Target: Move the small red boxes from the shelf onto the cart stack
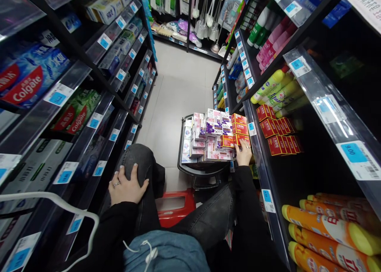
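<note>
My left hand lies on my left knee, fingers spread, with a ring on one finger and nothing in it. Ahead of me a black basket is stacked with soap boxes. White, pink and purple LUX soap boxes fill most of it. Small red-and-yellow soap boxes are piled at its right side. There my right hand reaches out, its fingers closed over a red soap box at the near end of that pile. The hand partly covers this box.
More red soap boxes sit in rows on the right shelf, below yellow bottles. Orange bottles lie at the lower right. Colgate boxes line the left shelves. A red stool is between my legs; a white cable crosses the lower left.
</note>
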`<state>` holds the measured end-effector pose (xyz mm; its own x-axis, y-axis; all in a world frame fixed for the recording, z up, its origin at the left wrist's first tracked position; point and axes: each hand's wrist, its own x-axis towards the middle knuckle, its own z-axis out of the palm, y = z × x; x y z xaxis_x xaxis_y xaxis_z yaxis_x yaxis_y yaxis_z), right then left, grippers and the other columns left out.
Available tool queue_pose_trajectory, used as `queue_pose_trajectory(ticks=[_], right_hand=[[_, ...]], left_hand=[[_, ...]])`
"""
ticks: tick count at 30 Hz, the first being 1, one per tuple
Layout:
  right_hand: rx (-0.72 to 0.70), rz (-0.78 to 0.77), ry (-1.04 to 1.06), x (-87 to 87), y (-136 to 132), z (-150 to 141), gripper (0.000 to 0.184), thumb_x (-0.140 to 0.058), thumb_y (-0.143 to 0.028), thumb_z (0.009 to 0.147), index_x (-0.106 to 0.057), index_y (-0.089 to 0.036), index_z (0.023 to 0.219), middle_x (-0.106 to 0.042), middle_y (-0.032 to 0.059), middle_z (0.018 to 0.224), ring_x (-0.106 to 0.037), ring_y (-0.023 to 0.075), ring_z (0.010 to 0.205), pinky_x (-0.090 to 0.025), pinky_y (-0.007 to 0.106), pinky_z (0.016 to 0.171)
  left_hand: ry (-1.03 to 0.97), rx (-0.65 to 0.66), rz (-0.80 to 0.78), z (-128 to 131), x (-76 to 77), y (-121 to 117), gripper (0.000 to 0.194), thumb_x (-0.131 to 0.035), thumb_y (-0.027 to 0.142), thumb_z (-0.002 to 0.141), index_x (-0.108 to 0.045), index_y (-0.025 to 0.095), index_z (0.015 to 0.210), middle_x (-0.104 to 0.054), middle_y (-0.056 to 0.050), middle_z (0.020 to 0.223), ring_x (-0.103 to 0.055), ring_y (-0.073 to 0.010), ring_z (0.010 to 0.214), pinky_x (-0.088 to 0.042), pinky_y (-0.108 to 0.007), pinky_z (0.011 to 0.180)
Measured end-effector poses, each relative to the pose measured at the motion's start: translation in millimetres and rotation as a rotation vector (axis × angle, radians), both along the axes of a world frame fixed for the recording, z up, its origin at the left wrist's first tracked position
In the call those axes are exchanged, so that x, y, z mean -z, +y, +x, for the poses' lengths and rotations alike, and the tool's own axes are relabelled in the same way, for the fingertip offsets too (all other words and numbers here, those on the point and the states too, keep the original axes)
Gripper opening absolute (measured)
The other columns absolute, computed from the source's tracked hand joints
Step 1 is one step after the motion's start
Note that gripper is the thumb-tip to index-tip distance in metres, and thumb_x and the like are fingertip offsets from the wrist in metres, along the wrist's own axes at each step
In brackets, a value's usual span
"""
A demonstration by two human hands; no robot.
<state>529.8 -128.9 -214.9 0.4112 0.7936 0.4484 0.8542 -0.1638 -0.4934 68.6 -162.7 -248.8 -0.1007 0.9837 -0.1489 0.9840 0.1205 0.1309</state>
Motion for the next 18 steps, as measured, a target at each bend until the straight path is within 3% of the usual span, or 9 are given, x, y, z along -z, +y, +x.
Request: queue_pose_trajectory(ticks=[3, 6, 8, 10, 11, 14, 16, 18], right_hand=[[-0.028, 0.030, -0.016, -7.3, -1.8, -4.7, 0.044, -0.053, -0.044, 0.086, -0.066, -0.011, 0.111, -0.062, 0.0180, 0.123, -0.052, 0.0256, 0.123, -0.037, 0.048, 0.108], [-0.016, 0.113, -0.043, -32.8, -7.8, 1.2, 0.040, -0.049, -0.040, 0.089, -0.065, -0.012, 0.111, -0.063, 0.0168, 0.120, -0.052, 0.0255, 0.121, -0.030, 0.051, 0.112], [0.110, 0.181, -0.024, -60.5, -13.5, 16.7, 0.038, -0.046, -0.037, 0.090, -0.064, -0.013, 0.112, -0.062, 0.0172, 0.118, -0.051, 0.0274, 0.120, -0.027, 0.054, 0.112], [0.345, 0.182, -0.002, -91.6, -18.5, 39.6, 0.040, -0.045, -0.037, 0.090, -0.061, -0.011, 0.117, -0.057, 0.0217, 0.123, -0.046, 0.0325, 0.124, -0.028, 0.058, 0.108], [0.478, 0.109, -0.014, -106.0, -20.1, 51.7, 0.042, -0.046, -0.036, 0.089, -0.059, -0.009, 0.119, -0.053, 0.0252, 0.126, -0.043, 0.0359, 0.127, -0.030, 0.060, 0.106], [0.768, -0.324, -0.137, -135.0, -19.6, 79.3, 0.053, -0.057, -0.036, 0.083, -0.054, -0.003, 0.124, -0.047, 0.0318, 0.131, -0.038, 0.0443, 0.127, -0.036, 0.060, 0.098], [0.797, -0.523, -0.247, -139.8, -16.3, 85.6, 0.058, -0.062, -0.036, 0.080, -0.052, -0.002, 0.126, -0.045, 0.0316, 0.133, -0.040, 0.0459, 0.124, -0.039, 0.057, 0.094], [0.741, -0.561, -0.350, -136.9, -14.0, 84.2, 0.056, -0.061, -0.034, 0.081, -0.050, -0.001, 0.126, -0.046, 0.0313, 0.132, -0.044, 0.0448, 0.121, -0.041, 0.053, 0.092]], left_hand=[[-0.005, 0.009, 0.013, -0.4, -1.3, -0.5, 0.074, -0.050, 0.044, 0.084, -0.035, 0.010, 0.147, -0.018, -0.027, 0.152, -0.023, -0.0441, 0.137, -0.024, -0.055, 0.107], [-0.011, 0.021, 0.012, -1.1, -3.0, -0.7, 0.074, -0.049, 0.045, 0.084, -0.035, 0.009, 0.147, -0.018, -0.028, 0.151, -0.023, -0.0449, 0.136, -0.024, -0.056, 0.107], [-0.011, 0.026, 0.006, -1.5, -3.5, -0.6, 0.074, -0.049, 0.046, 0.085, -0.034, 0.009, 0.147, -0.018, -0.028, 0.151, -0.023, -0.0452, 0.136, -0.024, -0.056, 0.107], [-0.009, 0.024, 0.005, -1.6, -3.0, -0.5, 0.074, -0.048, 0.047, 0.085, -0.035, 0.009, 0.147, -0.017, -0.028, 0.151, -0.024, -0.0450, 0.136, -0.024, -0.056, 0.107], [-0.008, 0.019, 0.008, -1.5, -2.4, -0.4, 0.074, -0.049, 0.047, 0.085, -0.035, 0.009, 0.147, -0.017, -0.028, 0.151, -0.024, -0.0448, 0.136, -0.024, -0.055, 0.107], [-0.011, 0.002, 0.023, -1.0, 0.0, -0.5, 0.074, -0.051, 0.046, 0.084, -0.037, 0.011, 0.147, -0.018, -0.026, 0.152, -0.024, -0.0432, 0.137, -0.024, -0.055, 0.108], [-0.011, 0.000, 0.037, -0.8, 1.2, -0.8, 0.074, -0.052, 0.046, 0.083, -0.037, 0.011, 0.147, -0.019, -0.026, 0.152, -0.024, -0.0431, 0.137, -0.024, -0.055, 0.108], [-0.008, 0.007, 0.044, -0.9, 1.6, -1.2, 0.073, -0.051, 0.045, 0.083, -0.037, 0.011, 0.147, -0.019, -0.026, 0.152, -0.024, -0.0436, 0.136, -0.024, -0.055, 0.107]])
